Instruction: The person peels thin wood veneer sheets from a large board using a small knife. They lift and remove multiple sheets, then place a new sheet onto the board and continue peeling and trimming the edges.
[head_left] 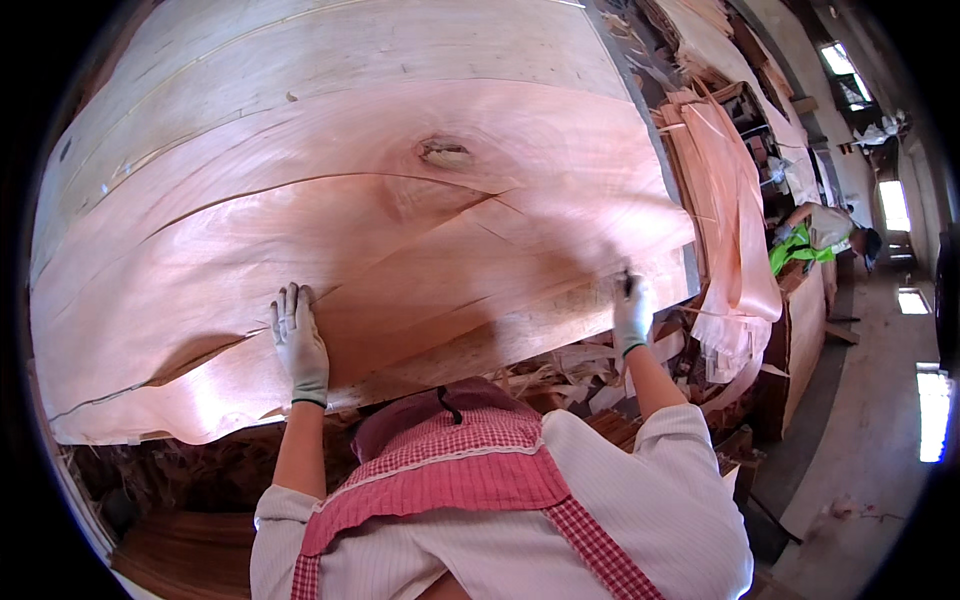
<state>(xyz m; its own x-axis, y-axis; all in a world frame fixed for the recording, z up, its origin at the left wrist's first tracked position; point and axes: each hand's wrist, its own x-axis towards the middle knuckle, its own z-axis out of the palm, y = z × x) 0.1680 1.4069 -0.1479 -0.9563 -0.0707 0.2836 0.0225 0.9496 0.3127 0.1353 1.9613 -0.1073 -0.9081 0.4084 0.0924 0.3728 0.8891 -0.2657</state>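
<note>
A wide, pinkish wood veneer sheet (440,230) lies across the work surface, with a ragged knot hole (446,152) and long splits in it. My left hand (300,345), in a white glove with a green cuff, rests flat on the veneer beside a split near the front edge, fingers stretched out. At the front right corner, my right hand (632,318), gloved alike, is closed around a small dark object (628,284) whose kind I cannot make out. A paler wood strip (540,318) shows along the front edge between my hands.
Paler wood sheets (330,50) extend behind the veneer. Loose veneer strips (720,200) pile and hang at the right. Scraps (590,372) litter the space below the front edge. Farther right, a person (828,228) bends beside bright green material (795,248).
</note>
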